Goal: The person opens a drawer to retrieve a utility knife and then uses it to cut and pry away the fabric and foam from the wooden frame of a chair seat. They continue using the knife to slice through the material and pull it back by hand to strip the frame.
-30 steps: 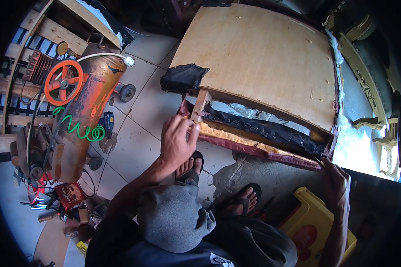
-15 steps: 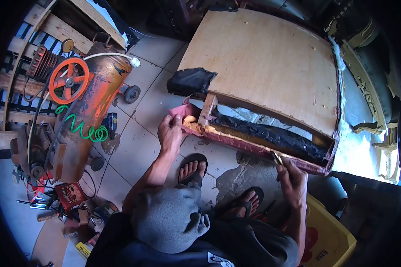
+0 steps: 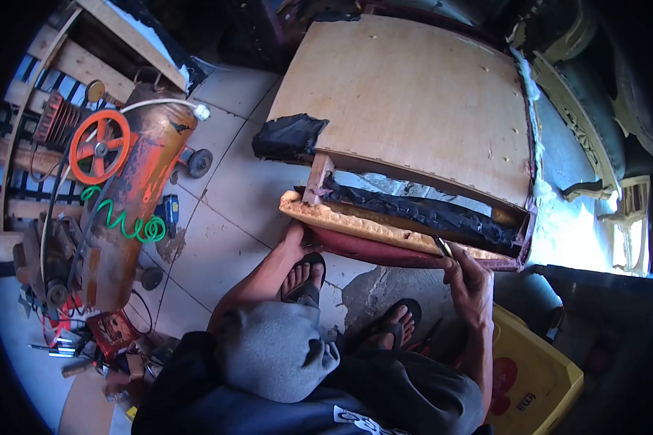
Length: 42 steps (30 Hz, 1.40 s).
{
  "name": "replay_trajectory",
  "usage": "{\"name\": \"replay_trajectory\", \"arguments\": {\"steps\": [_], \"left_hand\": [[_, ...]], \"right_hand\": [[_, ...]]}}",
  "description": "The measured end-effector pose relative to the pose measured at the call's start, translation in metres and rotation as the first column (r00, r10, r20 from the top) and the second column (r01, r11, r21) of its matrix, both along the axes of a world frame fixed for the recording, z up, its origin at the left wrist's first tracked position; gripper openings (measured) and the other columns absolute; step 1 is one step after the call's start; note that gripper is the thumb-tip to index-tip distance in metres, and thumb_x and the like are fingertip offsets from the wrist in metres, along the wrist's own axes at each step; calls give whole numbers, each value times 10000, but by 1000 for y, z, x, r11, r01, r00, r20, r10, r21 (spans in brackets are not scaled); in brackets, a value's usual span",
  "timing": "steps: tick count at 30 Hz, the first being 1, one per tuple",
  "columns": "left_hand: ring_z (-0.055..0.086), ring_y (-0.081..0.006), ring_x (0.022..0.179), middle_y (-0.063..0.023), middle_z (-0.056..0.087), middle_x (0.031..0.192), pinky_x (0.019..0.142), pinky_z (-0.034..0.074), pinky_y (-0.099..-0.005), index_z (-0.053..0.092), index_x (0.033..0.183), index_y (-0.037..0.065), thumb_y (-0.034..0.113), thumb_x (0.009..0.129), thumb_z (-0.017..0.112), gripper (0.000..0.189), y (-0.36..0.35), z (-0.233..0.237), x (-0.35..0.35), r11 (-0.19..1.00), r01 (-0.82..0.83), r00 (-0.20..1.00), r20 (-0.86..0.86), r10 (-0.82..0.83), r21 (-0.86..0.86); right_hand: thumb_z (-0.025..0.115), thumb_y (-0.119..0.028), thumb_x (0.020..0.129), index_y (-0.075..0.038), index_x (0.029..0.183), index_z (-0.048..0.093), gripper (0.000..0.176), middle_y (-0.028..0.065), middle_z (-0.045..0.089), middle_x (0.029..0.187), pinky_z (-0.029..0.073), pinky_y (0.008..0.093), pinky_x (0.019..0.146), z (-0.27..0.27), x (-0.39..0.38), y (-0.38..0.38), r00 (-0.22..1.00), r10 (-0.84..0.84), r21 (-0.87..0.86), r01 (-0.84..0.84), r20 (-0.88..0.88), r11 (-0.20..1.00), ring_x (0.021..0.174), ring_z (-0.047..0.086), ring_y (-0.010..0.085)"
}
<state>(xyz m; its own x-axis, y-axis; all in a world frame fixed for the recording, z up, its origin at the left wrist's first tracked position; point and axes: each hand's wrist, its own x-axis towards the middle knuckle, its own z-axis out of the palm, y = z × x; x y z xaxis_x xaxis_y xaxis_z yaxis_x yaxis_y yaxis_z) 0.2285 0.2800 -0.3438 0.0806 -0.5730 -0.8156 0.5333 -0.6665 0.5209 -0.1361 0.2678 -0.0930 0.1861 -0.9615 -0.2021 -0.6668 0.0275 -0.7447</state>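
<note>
A plywood-topped frame [image 3: 406, 94] stands on the tiled floor, with black cloth [image 3: 421, 206] bunched inside its open near side. Yellow foam [image 3: 355, 225] lies exposed along the near rail, and dark red upholstery [image 3: 363, 249] hangs folded down below it. My left hand [image 3: 294, 238] is at the left end of the red cover; its fingers are mostly hidden beneath the material. At the right part of the same rail, my right hand [image 3: 466, 274] is closed round a slim metal tool [image 3: 442, 247], its tip against the foam edge.
A rusty orange compressor [image 3: 134, 188] with a red wheel stands at the left, near a green coiled hose [image 3: 127, 221]. Scattered tools and a red box [image 3: 112, 333] lie at the lower left. A yellow crate [image 3: 533, 377] is at the lower right. Carved wooden frames [image 3: 580, 123] stand at the right.
My left hand has moved down and partly under the cover, which now hangs lower and shows more yellow foam. The whole view has shifted slightly, with the frame further left.
</note>
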Motion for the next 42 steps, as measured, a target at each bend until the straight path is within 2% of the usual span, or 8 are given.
{"name": "replay_trajectory", "arguments": {"steps": [3, 6, 9, 14, 16, 26, 35, 42], "left_hand": [[644, -308, 1041, -152, 671, 1176, 868, 575, -486, 552, 1331, 65, 416, 1051, 511, 451, 44, 8, 7, 971, 28, 996, -72, -47, -239], [592, -267, 1150, -133, 576, 1350, 982, 485, -420, 465, 1429, 57, 367, 987, 636, 566, 28, -67, 64, 994, -112, 810, 580, 89, 5], [536, -277, 1173, -147, 553, 1245, 1004, 463, -395, 484, 1337, -56, 93, 1056, 534, 322, -2, 37, 35, 889, 165, 350, 868, 352, -427], [555, -329, 1241, -186, 572, 1307, 1072, 440, -436, 563, 1331, -29, 108, 1053, 552, 309, -30, 132, -8, 656, 704, 43, 938, 344, -273], [554, -348, 1243, -199, 573, 1301, 1067, 448, -444, 635, 1233, -28, 79, 1028, 569, 240, -37, 142, -27, 553, 797, 46, 937, 346, -244], [648, -323, 1021, -154, 693, 1036, 949, 503, -415, 691, 1010, -8, 39, 965, 595, 116, -72, 239, -88, 191, 967, 150, 981, 120, -171], [572, -385, 1313, -215, 627, 1357, 1137, 435, -462, 666, 1327, 68, 230, 959, 718, 406, -200, 272, -313, -427, 902, 189, 943, 276, -56], [443, -367, 1469, -90, 683, 1406, 1246, 284, -507, 835, 1137, 203, 398, 840, 846, 355, -287, 254, -389, -483, 847, -121, 965, 233, 223]], "right_hand": [[669, -240, 1040, -69, 1347, 696, 352, 105, 706, 812, 532, 305, 723, -7, -17, 2, 990, -105, -49, 110, 94, 993, 728, 653, 124], [671, -214, 1039, -46, 1317, 698, 327, 118, 695, 845, 524, 299, 728, 8, -35, 4, 953, -292, -217, 302, 76, 928, 746, 625, 117], [650, -240, 1063, -18, 1297, 697, 326, 65, 679, 835, 507, 292, 721, 6, -70, 5, 836, -508, -387, 547, 208, 742, 767, 593, 104], [440, -453, 1136, -23, 1027, 635, 485, 120, 736, 1081, 530, 347, 866, -24, -142, -4, 469, -783, -124, 878, 409, 462, 996, 682, 194], [373, -470, 1145, -33, 1102, 606, 498, 198, 698, 1324, 526, 409, 999, -62, -168, -11, 471, -723, -11, 842, 505, 540, 1223, 668, 311], [417, -472, 1140, -68, 940, 590, 483, 0, 531, 818, 422, 326, 756, -115, -158, -6, 457, -700, -46, 853, 549, 521, 786, 480, 131], [457, -389, 1138, -21, 1167, 687, 435, 202, 740, 976, 521, 437, 821, -99, -133, -8, 399, -790, -93, 910, 465, 404, 924, 730, 340], [458, -377, 1143, -9, 1157, 654, 417, 189, 775, 1071, 536, 415, 847, -113, -139, -7, 346, -722, -29, 910, 599, 413, 971, 749, 291]]}}
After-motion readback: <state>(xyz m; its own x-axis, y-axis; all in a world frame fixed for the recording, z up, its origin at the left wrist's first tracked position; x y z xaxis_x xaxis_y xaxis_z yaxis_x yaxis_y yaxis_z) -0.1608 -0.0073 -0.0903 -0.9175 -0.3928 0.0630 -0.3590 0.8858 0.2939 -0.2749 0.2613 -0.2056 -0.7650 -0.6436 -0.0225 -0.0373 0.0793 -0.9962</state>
